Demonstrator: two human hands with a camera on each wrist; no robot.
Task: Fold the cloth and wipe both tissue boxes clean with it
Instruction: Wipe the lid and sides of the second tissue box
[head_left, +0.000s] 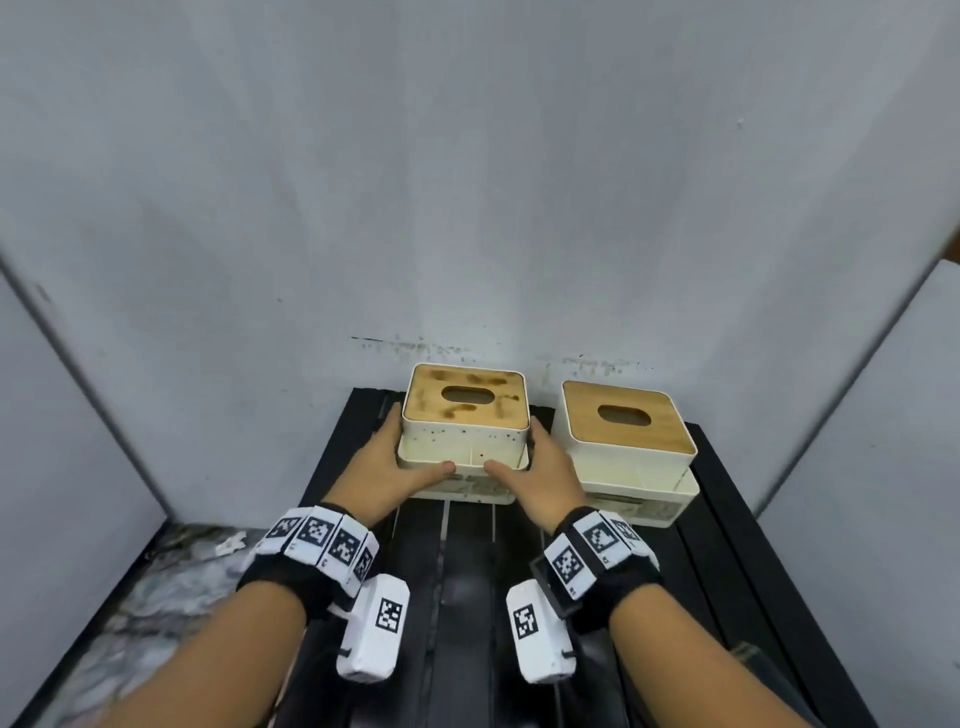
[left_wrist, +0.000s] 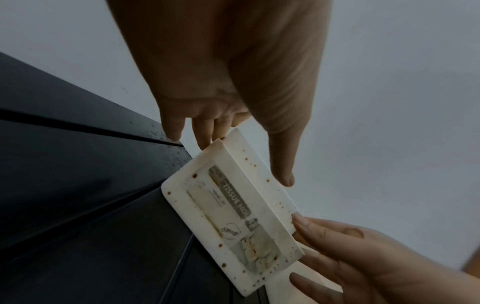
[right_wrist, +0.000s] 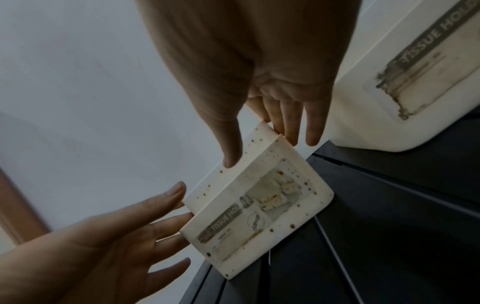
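Observation:
Two white tissue boxes with bamboo lids stand on a black slatted table (head_left: 467, 571). The left box (head_left: 466, 410) has brown smears on its lid and brown specks on its walls. My left hand (head_left: 395, 462) lies flat against its left side, and my right hand (head_left: 540, 467) lies flat against its right side. Both thumbs rest on the front ledge. The wrist views show the speckled box (left_wrist: 233, 216) (right_wrist: 259, 205) between straight fingers of my left hand (left_wrist: 228, 98) and right hand (right_wrist: 272, 82). The right box (head_left: 626, 423) (right_wrist: 415, 72) stands untouched, its lid unmarked. No cloth is in view.
Grey-white wall panels close in behind and on both sides of the table. The boxes stand near the table's back edge, close to the wall. A marbled floor (head_left: 156, 597) shows past the table's left edge.

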